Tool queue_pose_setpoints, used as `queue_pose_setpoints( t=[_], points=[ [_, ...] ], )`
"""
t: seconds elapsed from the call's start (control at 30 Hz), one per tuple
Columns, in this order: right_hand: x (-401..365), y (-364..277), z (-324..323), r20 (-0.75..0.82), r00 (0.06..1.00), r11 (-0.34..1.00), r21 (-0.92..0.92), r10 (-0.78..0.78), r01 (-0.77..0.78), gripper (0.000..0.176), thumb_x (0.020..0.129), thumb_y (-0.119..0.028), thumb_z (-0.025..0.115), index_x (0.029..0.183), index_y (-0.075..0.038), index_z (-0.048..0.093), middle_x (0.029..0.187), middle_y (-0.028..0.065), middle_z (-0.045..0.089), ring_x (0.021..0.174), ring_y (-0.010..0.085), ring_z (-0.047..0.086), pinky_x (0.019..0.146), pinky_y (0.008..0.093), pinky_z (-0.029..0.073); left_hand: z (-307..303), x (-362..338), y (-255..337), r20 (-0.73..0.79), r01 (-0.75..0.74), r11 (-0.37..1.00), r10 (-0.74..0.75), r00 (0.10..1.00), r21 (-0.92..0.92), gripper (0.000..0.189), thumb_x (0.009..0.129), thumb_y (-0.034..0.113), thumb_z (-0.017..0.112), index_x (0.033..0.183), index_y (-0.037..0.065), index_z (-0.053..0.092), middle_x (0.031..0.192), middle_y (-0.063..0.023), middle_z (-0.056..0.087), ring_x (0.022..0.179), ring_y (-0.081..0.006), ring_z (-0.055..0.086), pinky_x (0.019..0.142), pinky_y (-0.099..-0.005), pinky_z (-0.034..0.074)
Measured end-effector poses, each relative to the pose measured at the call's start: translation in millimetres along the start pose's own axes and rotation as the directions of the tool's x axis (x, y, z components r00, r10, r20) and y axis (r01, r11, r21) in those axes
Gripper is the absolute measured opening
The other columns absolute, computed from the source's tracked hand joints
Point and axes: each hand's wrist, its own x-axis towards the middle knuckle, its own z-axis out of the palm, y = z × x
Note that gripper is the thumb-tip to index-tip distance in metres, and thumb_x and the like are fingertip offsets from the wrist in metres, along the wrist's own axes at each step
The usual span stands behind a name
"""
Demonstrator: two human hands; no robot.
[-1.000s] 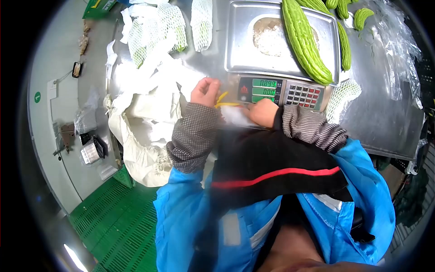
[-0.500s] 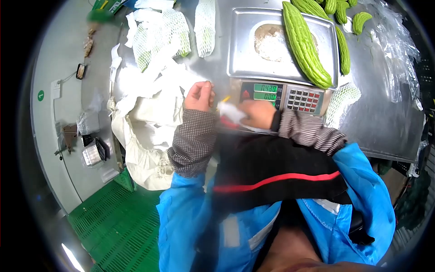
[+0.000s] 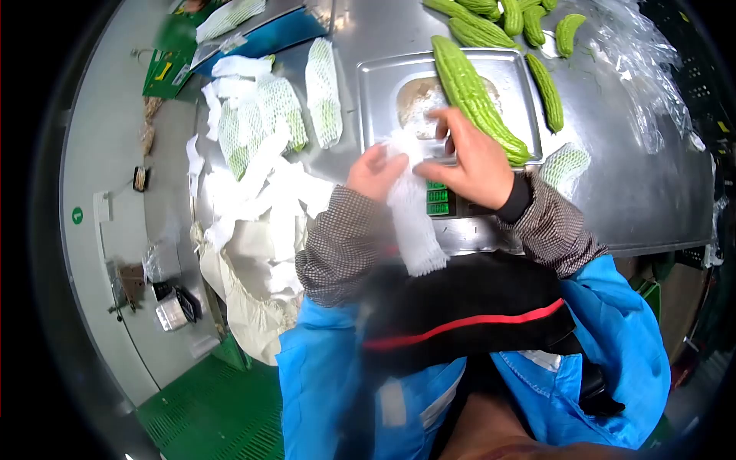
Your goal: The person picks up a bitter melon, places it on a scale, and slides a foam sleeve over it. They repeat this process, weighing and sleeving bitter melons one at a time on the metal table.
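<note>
Head view: looks down over a broad metal surface (image 3: 613,199), edged at the lower left by an open cream sack (image 3: 245,307) with a pile of white foam nets (image 3: 268,184) at its mouth. Takes in a scale with a steel tray (image 3: 379,92) near the middle and crumpled clear plastic (image 3: 636,69) at the upper right. Also shows netted gourds (image 3: 261,115) to the left of the tray, with one more netted gourd (image 3: 323,96) just beside it. Includes a green bitter melon (image 3: 479,100), ridged and glossy, lying aslant on the tray with its near end over the rim, and loose bitter melons (image 3: 475,23) beyond.

Held in front of the scale, a white foam net sleeve (image 3: 418,222): pinched near its upper part between thumb and fingers of the left hand (image 3: 376,172), to the left of the sleeve. On the other side, beside the upper part, the right hand (image 3: 475,161), with thumb and fingers spread apart; cannot tell whether touching the foam. Looks limp, narrow and slightly blurred, with a frayed lower end hanging in front of a black garment (image 3: 468,307). Partly covers a display (image 3: 437,201) with green digits.
</note>
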Motion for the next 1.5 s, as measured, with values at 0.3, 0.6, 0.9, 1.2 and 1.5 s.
queue_pose_setpoints(
  t=[0.3, 0.6, 0.9, 1.2, 1.5],
  points=[
    [55.4, 14.1, -38.9, -0.098, 0.979, 0.984, -0.043, -0.178, 0.175, 0.013, 0.081, -0.016, 0.066, 0.084, -0.005, 0.060, 0.076, 0.0050, 0.055, 0.067, 0.0182, 0.053, 0.059, 0.0292, 0.043, 31.2, 24.2, 81.6, 0.435, 0.369, 0.733, -0.111, 0.894, -0.571, 0.037, 0.098, 0.034, 0.047, 0.116, 0.004, 0.058, 0.089, -0.0044, 0.066, 0.074, -0.0120, 0.063, 0.062, -0.0262, 0.052],
    [62.6, 17.6, -36.8, -0.167, 0.959, 0.970, -0.119, -0.229, 0.211, 0.020, 0.082, -0.020, 0.067, 0.089, -0.002, 0.060, 0.083, 0.0109, 0.058, 0.075, 0.0248, 0.057, 0.066, 0.0328, 0.046, 61.9, 29.4, 76.4, 0.128, 0.321, 0.811, -0.297, 0.946, -0.489, 0.038, 0.092, 0.047, 0.048, 0.085, 0.010, 0.055, 0.064, -0.0007, 0.050, 0.049, -0.0126, 0.046, 0.040, -0.0281, 0.033],
    [64.2, 32.4, -28.3, -0.100, 0.918, 0.815, -0.504, -0.383, 0.285, 0.013, 0.076, -0.015, 0.066, 0.088, -0.010, 0.065, 0.085, 0.0063, 0.056, 0.079, 0.0260, 0.054, 0.068, 0.0362, 0.042, 77.9, 40.4, 29.4, -0.259, 0.026, 0.969, -0.091, 0.962, -0.245, 0.026, 0.094, 0.034, 0.048, 0.098, 0.010, 0.056, 0.061, -0.0017, 0.050, 0.045, -0.0136, 0.044, 0.041, -0.0308, 0.035],
    [50.9, 13.7, -38.1, 0.010, 0.992, 0.948, 0.295, -0.126, 0.117, 0.008, 0.088, -0.009, 0.058, 0.083, -0.004, 0.052, 0.079, 0.0044, 0.053, 0.073, 0.0179, 0.054, 0.066, 0.0286, 0.042, 88.1, 35.3, 48.6, 0.207, 0.231, 0.644, -0.115, 0.972, -0.730, 0.041, 0.096, 0.036, 0.037, 0.113, 0.005, 0.057, 0.103, -0.0105, 0.061, 0.096, -0.0192, 0.059, 0.084, -0.0320, 0.049],
    [53.9, 77.1, -57.6, 0.788, 0.614, 0.716, 0.400, 0.050, -0.572, 0.039, 0.089, -0.030, 0.064, 0.109, 0.003, 0.061, 0.095, 0.0063, 0.065, 0.086, 0.0132, 0.060, 0.079, 0.0264, 0.048, 68.7, 66.1, 50.6, 0.054, 0.009, 0.937, 0.010, 0.998, -0.350, 0.030, 0.093, 0.030, 0.051, 0.108, 0.004, 0.055, 0.095, -0.0093, 0.063, 0.087, -0.0188, 0.062, 0.075, -0.0307, 0.051]
  ],
)
